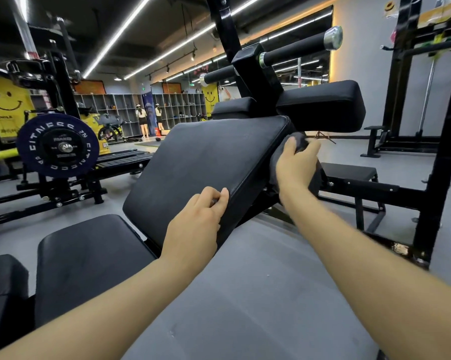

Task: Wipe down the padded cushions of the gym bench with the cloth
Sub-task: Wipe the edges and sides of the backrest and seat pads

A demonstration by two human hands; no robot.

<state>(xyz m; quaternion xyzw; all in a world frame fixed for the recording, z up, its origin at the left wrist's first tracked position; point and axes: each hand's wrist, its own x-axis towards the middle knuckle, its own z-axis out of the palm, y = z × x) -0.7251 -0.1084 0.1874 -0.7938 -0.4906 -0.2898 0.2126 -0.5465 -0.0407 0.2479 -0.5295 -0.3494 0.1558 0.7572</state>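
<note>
While the right hand presses a dark grey cloth against the right side edge of the inclined back pad, its fingers curl over the bunched fabric and grip it, with more of the cloth hanging below the palm along the pad's side. The left hand holds the lower right corner of the same pad, its fingers bent over the top surface near the edge and the thumb side wrapped toward the pad's flank. Both forearms reach forward from the bottom of the view, the hands set apart along that one edge, the right one higher up the slope.

Below and left of the left hand lies the seat pad, and beyond that, at the left margin, a second smaller black cushion. Above the right hand sit two black padded blocks on either side of an upright black post, which carries foam-covered rollers with a chrome end cap. Far to the left of the left hand, a weight plate with white lettering is loaded on a machine. Right of the right hand stands a black steel rack. In the distance, two people stand before grey cubby shelves.
</note>
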